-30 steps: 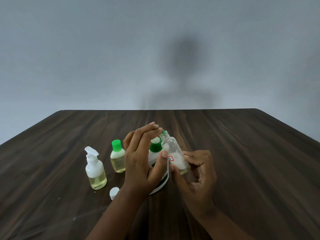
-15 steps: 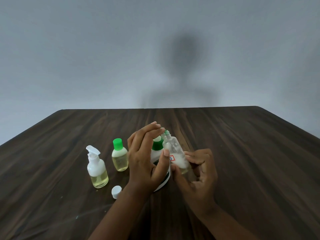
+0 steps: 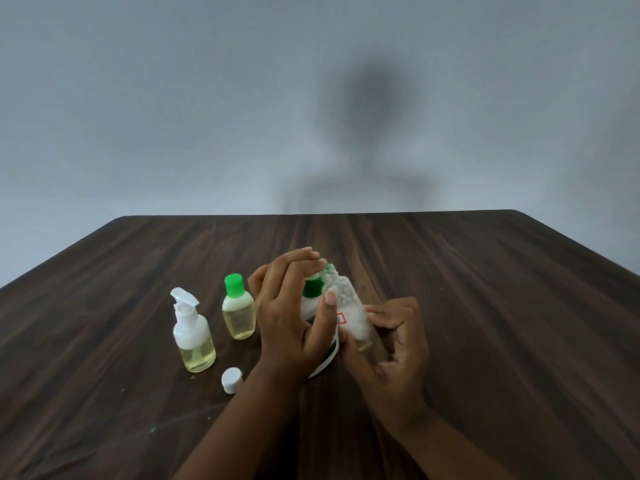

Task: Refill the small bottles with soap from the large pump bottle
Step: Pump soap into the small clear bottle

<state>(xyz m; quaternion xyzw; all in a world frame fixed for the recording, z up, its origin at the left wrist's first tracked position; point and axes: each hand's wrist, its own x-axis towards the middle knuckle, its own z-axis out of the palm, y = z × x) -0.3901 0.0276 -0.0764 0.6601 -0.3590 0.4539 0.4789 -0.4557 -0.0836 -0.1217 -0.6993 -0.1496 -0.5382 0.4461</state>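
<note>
A dark wood tabletop carries everything. One large pump bottle, white with a green collar, stands near its middle, mostly hidden by the left hand, whose nearly straight fingers lie across the pump head, thumb up along the front. The right hand pinches one small clear bottle between thumb and curled fingers, touching the pump bottle's right side. Its long axis leans, base low right, neck pointing up-left toward the pump's spout; whitish soap sits inside. Two more small bottles stand upright left: a spray-top bottle and a green-capped bottle, both holding yellow liquid. One loose white cap lies nearby.
</note>
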